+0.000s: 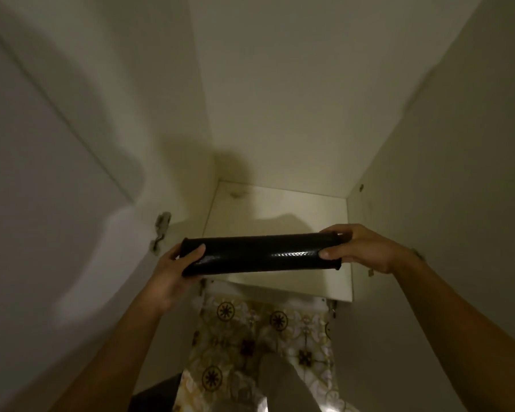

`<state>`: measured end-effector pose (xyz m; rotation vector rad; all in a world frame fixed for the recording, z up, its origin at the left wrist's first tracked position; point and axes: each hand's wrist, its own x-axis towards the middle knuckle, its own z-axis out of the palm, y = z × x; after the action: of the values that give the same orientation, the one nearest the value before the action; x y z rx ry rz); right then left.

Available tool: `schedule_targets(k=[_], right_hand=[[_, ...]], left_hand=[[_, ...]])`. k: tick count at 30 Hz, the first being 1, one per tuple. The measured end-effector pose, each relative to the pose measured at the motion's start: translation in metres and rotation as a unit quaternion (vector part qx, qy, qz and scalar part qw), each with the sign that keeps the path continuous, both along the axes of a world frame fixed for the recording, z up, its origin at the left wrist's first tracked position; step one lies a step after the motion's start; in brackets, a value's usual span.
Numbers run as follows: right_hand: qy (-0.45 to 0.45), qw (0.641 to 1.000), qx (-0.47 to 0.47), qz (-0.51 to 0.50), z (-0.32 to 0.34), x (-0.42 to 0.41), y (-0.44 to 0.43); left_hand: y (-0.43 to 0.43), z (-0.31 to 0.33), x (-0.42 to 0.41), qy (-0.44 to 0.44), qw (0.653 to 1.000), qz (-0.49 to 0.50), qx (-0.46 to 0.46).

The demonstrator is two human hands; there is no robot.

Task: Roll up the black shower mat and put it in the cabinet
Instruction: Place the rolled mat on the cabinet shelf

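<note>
Mat, rolled, spans between left hand and right hand, each gripping an end.

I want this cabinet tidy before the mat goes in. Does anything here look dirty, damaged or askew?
One small thing: dark smudges mark the cabinet shelf at its back left corner. The rolled black shower mat looks tight and level between the left hand and right hand.
</note>
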<state>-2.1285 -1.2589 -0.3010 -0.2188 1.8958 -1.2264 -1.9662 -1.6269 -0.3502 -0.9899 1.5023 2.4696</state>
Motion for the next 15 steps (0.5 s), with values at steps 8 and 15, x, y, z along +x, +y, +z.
schedule_targets(k=[8, 15], right_hand=[[-0.086, 0.943, -0.138, -0.29, -0.094, -0.052, -0.006], [-0.118, 0.887, -0.186, -0.405, -0.152, -0.157, -0.033]], left_hand=[[-0.017, -0.045, -0.127, -0.101, 0.995, -0.02, 0.006], [-0.017, -0.084, -0.265, -0.128, 0.991, 0.018, 0.026]])
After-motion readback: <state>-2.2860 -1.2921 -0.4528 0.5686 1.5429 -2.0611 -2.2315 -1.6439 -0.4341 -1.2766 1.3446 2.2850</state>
